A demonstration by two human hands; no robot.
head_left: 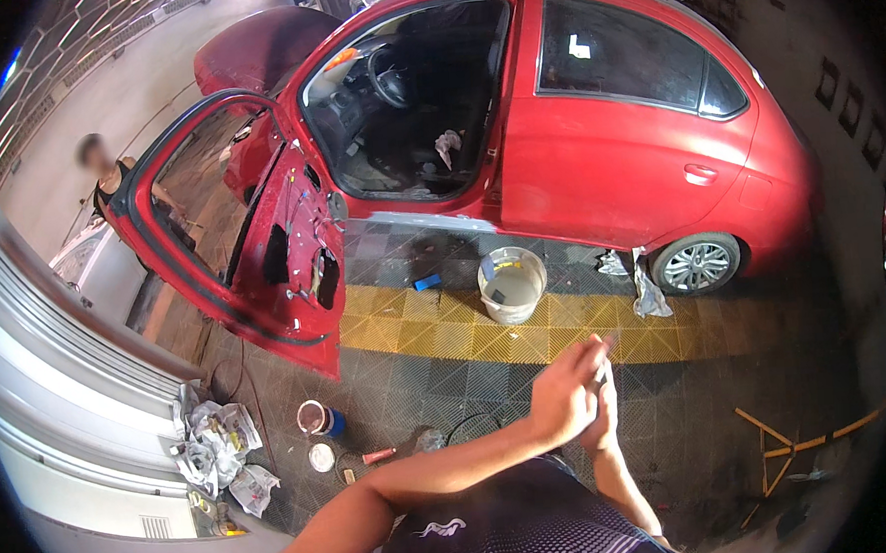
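1. Nearest the camera is the person's dark, dotted shirt [496, 524], at the lower edge.
2. Just beyond it the left hand [561, 395] and right hand [599, 427] are together, palm toward palm, fingers pointing up and away from the body. A narrow greyish edge shows near the fingertips; I cannot tell whether anything is clamped between them.
3. The white bucket [515, 312] is nearest the hands, a little beyond them and to their left, untouched. It stands upright on the yellow floor strip [405, 319], its long axis vertical and its mouth facing up, with cloudy liquid inside.
4. The bucket stands between the hands and the red car [598, 168], whose long axis runs across the view, front to the left, rear to the right.
5. The car's open front door [335, 317] juts toward the lower left, partly hiding another person [108, 184].
6. A blue block [427, 282] lies left of the bucket; crumpled paper [650, 293] lies beside the rear wheel [698, 265].
7. At lower left are a blue tub [336, 422], a round white lid [321, 457] and a paper heap [216, 439]. An orange frame [793, 448] lies at right.
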